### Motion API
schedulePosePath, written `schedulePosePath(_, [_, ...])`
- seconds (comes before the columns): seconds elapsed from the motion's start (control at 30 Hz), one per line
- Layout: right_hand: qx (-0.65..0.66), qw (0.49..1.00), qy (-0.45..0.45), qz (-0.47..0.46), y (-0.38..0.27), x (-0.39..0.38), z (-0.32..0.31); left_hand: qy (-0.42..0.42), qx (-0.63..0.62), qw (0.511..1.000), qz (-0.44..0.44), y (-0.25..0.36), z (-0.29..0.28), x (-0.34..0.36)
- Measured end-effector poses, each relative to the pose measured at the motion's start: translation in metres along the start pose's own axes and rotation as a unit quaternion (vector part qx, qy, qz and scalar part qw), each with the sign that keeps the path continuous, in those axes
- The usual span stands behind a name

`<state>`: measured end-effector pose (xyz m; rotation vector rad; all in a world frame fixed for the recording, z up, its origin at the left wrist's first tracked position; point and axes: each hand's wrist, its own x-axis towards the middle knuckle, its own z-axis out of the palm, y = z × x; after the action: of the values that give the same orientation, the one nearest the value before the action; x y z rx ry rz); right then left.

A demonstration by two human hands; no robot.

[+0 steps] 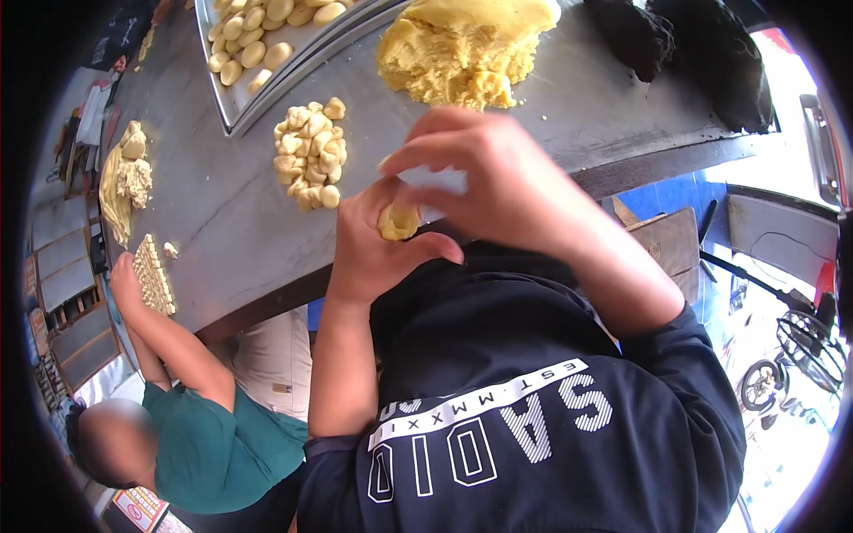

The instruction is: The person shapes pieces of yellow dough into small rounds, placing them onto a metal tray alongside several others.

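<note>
My left hand (362, 238) is cupped around a small piece of pale yellow dough (399, 222), hollowed like a little cup, with its thumb stretched out to the side. Just above it is my right hand (484, 169), bent over the dough with fingers and thumb apart; its fingertips are slightly blurred, and nothing shows between them. A cluster of small pale dough balls (309, 153) lies on the table left of my hands. Beyond my right hand sits a large crumbly mound of yellow filling or dough (466, 53).
A metal tray (233, 111) of smooth round dough pieces stands at the far left on the grey table (213, 200). Dark, lumpy material (693, 58) lies far right. A co-worker in green (222, 440) reaches toward small cut dough pieces (155, 277), near a larger dough lump (126, 186).
</note>
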<state>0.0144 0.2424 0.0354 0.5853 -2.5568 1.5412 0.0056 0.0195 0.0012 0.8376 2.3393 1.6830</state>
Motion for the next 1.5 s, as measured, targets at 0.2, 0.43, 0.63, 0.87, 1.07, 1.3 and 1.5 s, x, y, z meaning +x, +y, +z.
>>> schedulePosePath(0.2, [-0.336, 0.940, 0.054, 0.010, 0.047, -0.003, -0.024, -0.042, -0.232, 0.954, -0.184, -0.008, -0.020, -0.001])
schedulePosePath(0.43, [-0.271, 0.962, 0.037, 0.023, 0.030, -0.022, -0.017, 0.015, -0.292, 0.946, -0.140, -0.011, -0.021, -0.006])
schedulePosePath(0.63, [-0.192, 0.979, 0.066, 0.008, 0.020, -0.026, -0.014, -0.032, -0.227, 0.968, -0.101, -0.012, -0.017, -0.004])
schedulePosePath(0.87, [0.068, 0.996, 0.002, 0.063, -0.023, -0.015, -0.010, -0.019, -0.125, 0.989, -0.080, -0.003, -0.007, -0.007])
schedulePosePath(1.07, [-0.037, 0.998, 0.006, 0.048, -0.017, -0.012, 0.005, -0.040, 0.083, 0.995, 0.026, 0.000, -0.001, -0.004])
schedulePosePath(1.3, [-0.158, 0.987, 0.025, -0.026, -0.014, -0.001, -0.017, -0.023, 0.036, 0.999, -0.023, -0.004, -0.002, -0.001])
schedulePosePath(1.5, [-0.429, 0.903, -0.002, -0.015, 0.042, 0.001, -0.028, 0.040, -0.306, 0.946, -0.102, -0.023, -0.023, 0.003])
